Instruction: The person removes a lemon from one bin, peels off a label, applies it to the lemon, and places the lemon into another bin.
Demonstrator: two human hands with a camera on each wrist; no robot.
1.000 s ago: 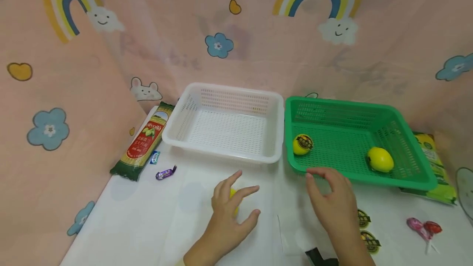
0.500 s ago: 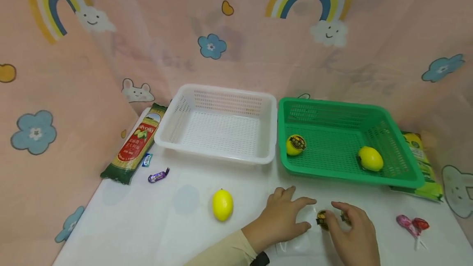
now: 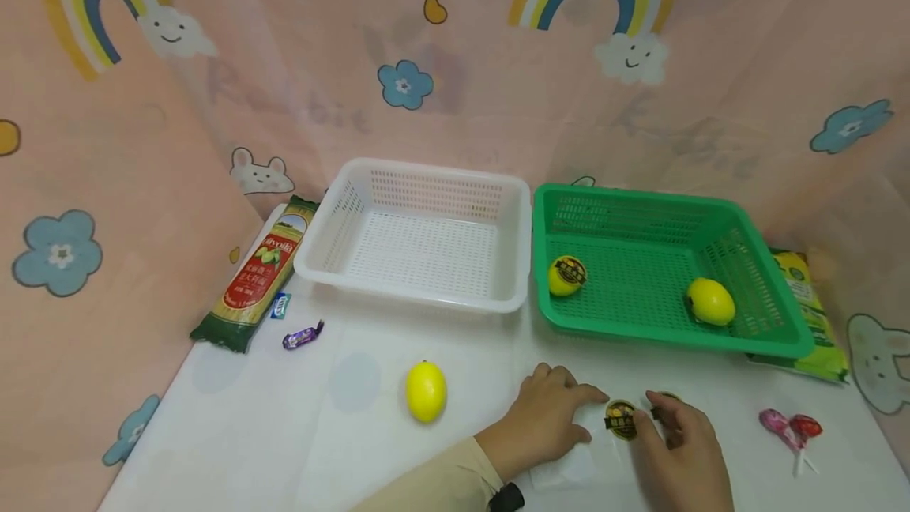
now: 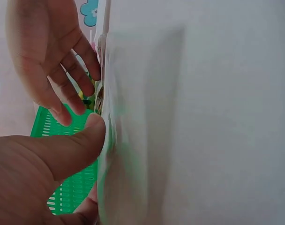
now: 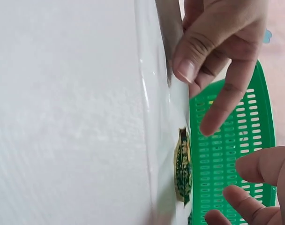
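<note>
In the head view my left hand (image 3: 543,421) rests on the clear plastic sheet (image 3: 569,471), thumb and forefinger spread. My right hand (image 3: 686,449) hovers over the sheet's right part, its fingers loosely bent and apart. Between them lies a round black-and-gold sticker (image 3: 622,419); my right hand partly hides a second one. The right wrist view has the sticker (image 5: 183,166) edge-on, with a gap to the right fingers (image 5: 259,164). In the left wrist view my left thumb (image 4: 86,140) touches the sheet. A yellow lemon (image 3: 426,392) lies left of my hands.
Behind stand a white basket (image 3: 419,299) and a green basket (image 3: 682,344) with two lemons, one bearing a sticker. A pasta packet (image 3: 256,279) and wrapped sweets (image 3: 302,336) lie left. Lollipops (image 3: 789,427) and a green packet (image 3: 810,314) are at right.
My left hand has let go of the lemon and moved right to the sticker sheet. My right hand has come down beside the stickers, then both have shifted only slightly.
</note>
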